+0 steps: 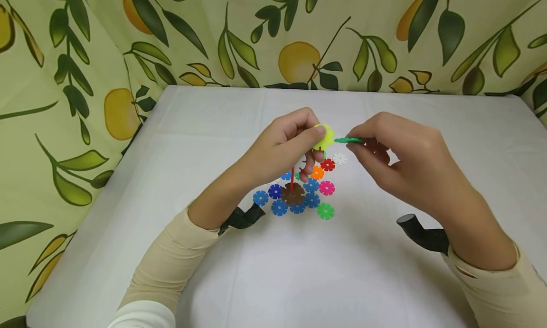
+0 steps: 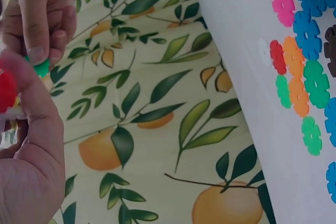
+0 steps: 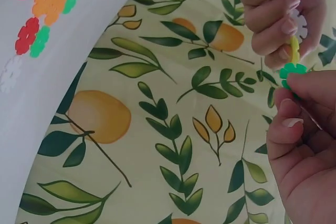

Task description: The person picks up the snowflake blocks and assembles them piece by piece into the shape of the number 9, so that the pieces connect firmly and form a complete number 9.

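My left hand pinches a yellow notched disc between thumb and fingers. A white disc and a red disc adjoin the yellow one in that hand, set at angles to each other. On the other side, my right hand pinches a green notched disc, edge-on in the head view. The green disc's rim is right at the yellow disc's rim. In the head view a brown disc appears under the red one, overlapping the blue discs. Fingers cover part of each held disc.
Loose notched discs lie on the white table below my left hand: several blue, a pink, an orange, a red, a white and a green. Leaf-and-fruit patterned cloth hangs behind.
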Tool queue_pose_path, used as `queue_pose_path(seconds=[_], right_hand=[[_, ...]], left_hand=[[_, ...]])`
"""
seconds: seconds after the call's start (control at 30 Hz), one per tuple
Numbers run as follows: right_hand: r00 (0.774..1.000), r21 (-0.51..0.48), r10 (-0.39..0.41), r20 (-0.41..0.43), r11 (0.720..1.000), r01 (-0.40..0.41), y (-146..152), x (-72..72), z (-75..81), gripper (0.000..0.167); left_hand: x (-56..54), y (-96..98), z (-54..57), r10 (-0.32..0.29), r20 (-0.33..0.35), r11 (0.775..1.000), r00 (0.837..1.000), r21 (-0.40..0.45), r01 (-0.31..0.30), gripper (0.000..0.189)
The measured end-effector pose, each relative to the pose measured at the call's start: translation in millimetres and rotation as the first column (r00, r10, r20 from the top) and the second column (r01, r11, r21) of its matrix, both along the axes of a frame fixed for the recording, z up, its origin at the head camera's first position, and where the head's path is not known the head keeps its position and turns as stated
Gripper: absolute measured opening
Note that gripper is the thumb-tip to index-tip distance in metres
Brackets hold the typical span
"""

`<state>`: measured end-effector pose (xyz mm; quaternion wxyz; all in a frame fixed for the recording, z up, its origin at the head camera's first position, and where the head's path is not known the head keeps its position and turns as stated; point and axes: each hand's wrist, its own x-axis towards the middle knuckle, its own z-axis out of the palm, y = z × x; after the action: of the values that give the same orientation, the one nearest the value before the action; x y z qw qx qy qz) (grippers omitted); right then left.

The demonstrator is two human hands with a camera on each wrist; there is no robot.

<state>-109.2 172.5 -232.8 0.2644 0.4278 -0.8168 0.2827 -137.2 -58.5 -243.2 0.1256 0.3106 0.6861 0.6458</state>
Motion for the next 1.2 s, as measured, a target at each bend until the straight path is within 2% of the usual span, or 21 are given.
queue_pose_path(seconds=[0.13, 0.37, 0.53, 0.63, 0.83, 1.03, 1.2], right_hand=[[0.998, -0.072, 0.025, -0.054, 0.997, -0.029, -5.6, 1.1, -3.1, 0.011], [0.988, -0.075, -0.044, -0.151, 0.997, 0.033, -13.1, 3.6, -10.3, 0.033], [0.977, -0.076, -0.048, -0.208, 0.997, 0.033, -17.4, 3.5, -16.7, 0.029], [0.970, -0.114, -0.060, -0.234, 0.993, 0.034, -20.4, 3.2, -20.9, 0.027], [0.959, -0.161, -0.078, -0.274, 0.986, 0.035, -25.9, 3.2, -27.6, 0.008], [0.946, -0.176, -0.095, -0.309, 0.984, 0.041, -30.9, 3.5, -31.7, 0.016], [0.943, -0.137, -0.076, -0.323, 0.990, 0.033, -33.1, 4.2, -32.1, 0.010]], left_hand=[[2.3, 1.1, -0.2, -0.002, -0.009, 1.000, 1.000, -0.015, 0.002, 0.017], [6.8, 2.8, 1.1, 0.013, -0.006, 0.999, 1.000, -0.031, -0.013, 0.018], [10.3, 4.3, 1.2, 0.017, 0.008, 0.999, 1.000, -0.034, -0.017, 0.019], [12.2, 6.0, -0.6, 0.034, 0.007, 0.999, 0.999, -0.015, -0.034, 0.020], [14.1, 10.5, -6.1, 0.083, 0.012, 0.996, 0.996, 0.031, -0.083, 0.022], [13.8, 11.0, -7.7, 0.117, -0.003, 0.993, 0.993, 0.017, -0.117, 0.022], [12.9, 9.9, -8.9, 0.127, -0.034, 0.992, 0.991, -0.017, -0.128, 0.022]])
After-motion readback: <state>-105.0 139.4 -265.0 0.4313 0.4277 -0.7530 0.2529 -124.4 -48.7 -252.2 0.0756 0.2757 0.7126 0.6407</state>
